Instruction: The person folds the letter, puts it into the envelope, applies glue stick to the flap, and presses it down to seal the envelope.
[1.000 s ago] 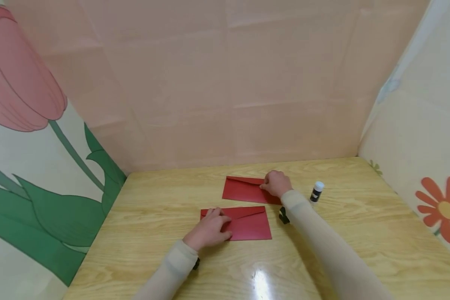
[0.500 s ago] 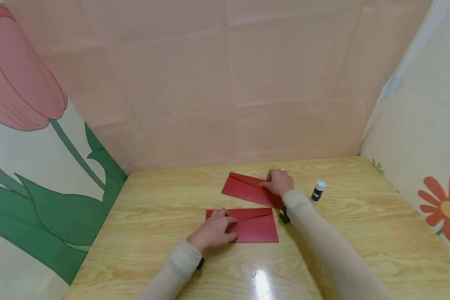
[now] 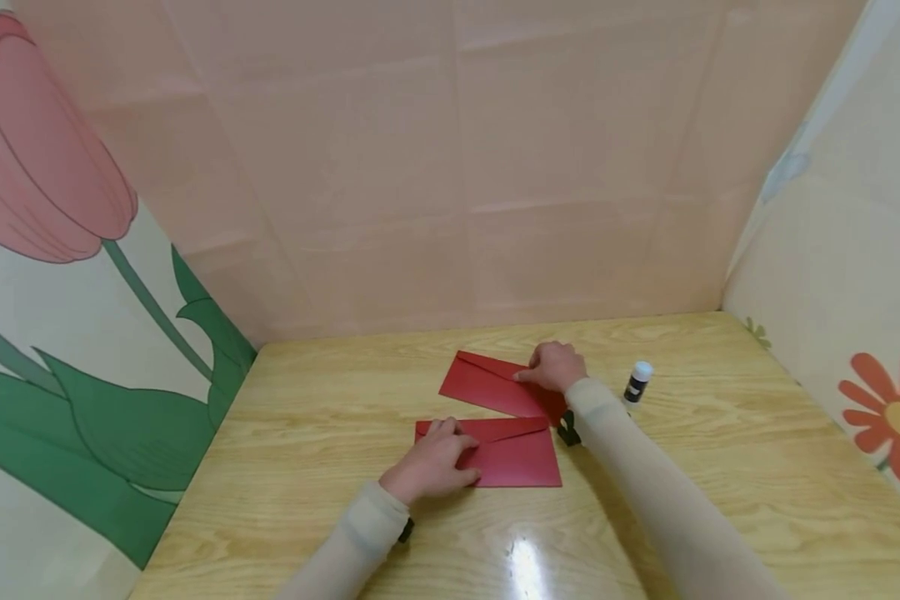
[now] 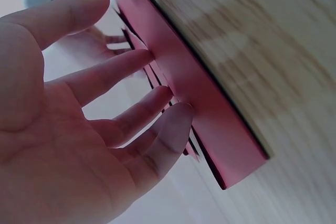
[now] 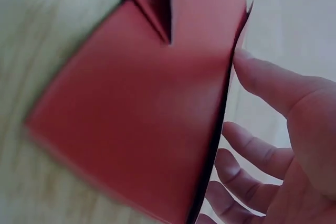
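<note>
Two red envelopes lie on the wooden table. My left hand point(image 3: 431, 462) rests its fingertips on the near envelope point(image 3: 517, 464), its fingers slightly bent and spread; in the left wrist view they touch the envelope's flap side point(image 4: 184, 72). The far envelope point(image 3: 476, 387) lies slanted, its right part towards me and meeting the near envelope's top edge. At its upper edge my right hand point(image 3: 557, 367) pinches it. The right wrist view has the thumb and fingers point(image 5: 247, 156) at that edge, with the envelope's right part point(image 5: 131, 114) bent. The fingertips behind it are partly hidden.
A small dark bottle with a white cap point(image 3: 637, 383) stands right of my right hand. Behind the wooden table point(image 3: 307, 433) rises a pink sheet point(image 3: 420, 208). Flower-printed panels flank the table on the left and right.
The far envelope has turned clockwise in my right hand, its right end swinging towards me. The near envelope has slid slightly to the right under my left hand.
</note>
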The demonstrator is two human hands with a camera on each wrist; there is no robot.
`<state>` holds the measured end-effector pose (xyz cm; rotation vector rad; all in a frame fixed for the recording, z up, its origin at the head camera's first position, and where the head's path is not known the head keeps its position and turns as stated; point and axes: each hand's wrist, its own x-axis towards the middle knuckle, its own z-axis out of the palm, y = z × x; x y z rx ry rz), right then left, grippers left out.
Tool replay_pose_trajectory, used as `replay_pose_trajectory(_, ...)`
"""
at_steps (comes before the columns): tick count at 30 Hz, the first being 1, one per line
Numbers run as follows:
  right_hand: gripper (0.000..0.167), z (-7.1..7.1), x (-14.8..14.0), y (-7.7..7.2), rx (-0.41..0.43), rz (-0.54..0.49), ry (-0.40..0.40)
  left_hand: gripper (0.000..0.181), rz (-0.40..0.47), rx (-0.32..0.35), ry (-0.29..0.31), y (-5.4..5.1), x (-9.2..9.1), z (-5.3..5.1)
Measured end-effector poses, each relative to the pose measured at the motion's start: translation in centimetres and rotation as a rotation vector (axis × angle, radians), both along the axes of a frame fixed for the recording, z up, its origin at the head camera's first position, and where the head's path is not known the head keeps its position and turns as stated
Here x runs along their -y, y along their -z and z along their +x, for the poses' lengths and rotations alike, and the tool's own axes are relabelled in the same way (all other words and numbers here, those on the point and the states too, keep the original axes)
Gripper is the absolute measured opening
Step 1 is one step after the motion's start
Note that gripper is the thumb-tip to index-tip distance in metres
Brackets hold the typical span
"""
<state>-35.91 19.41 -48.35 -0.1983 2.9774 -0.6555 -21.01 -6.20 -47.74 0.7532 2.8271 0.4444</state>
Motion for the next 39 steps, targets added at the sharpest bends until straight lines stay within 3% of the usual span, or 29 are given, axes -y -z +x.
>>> replay_pose_trajectory(15, 0.044, 0.3, 0.4, 0.2, 0.003, 0.047, -0.030, 0.044, 0.012, 0.005, -0.018, -0.2, -0.2, 0.3)
replay_pose_trajectory(20, 0.040, 0.4, 0.4, 0.2, 0.061, 0.063, -0.040, 0.044, 0.015, 0.005, -0.011, -0.2, -0.5, 0.4)
replay_pose_trajectory(24, 0.038, 0.1, 0.1, 0.2, 0.110, -0.071, -0.050, 0.044, 0.024, 0.009, -0.006, -0.2, -0.7, 0.6)
replay_pose_trajectory(28, 0.030, -0.1, -0.2, 0.0, 0.026, -0.264, -0.039, 0.043, 0.022, 0.001, 0.013, -0.2, -1.0, 0.7)
replay_pose_trajectory(32, 0.023, 0.2, -0.6, -0.9, -0.158, -0.373, -0.060, 0.044, -0.001, -0.021, 0.030, 0.0, -1.6, 0.9)
replay_pose_trajectory(35, 0.021, 1.0, -0.6, -2.4, -0.243, -0.433, -0.113, 0.046, -0.020, -0.043, 0.028, 0.2, -2.0, 1.0)
replay_pose_trajectory(39, 0.016, 2.5, -0.3, -4.0, -0.253, -0.432, -0.244, 0.049, 0.013, -0.030, 0.021, 0.0, -1.9, 1.1)
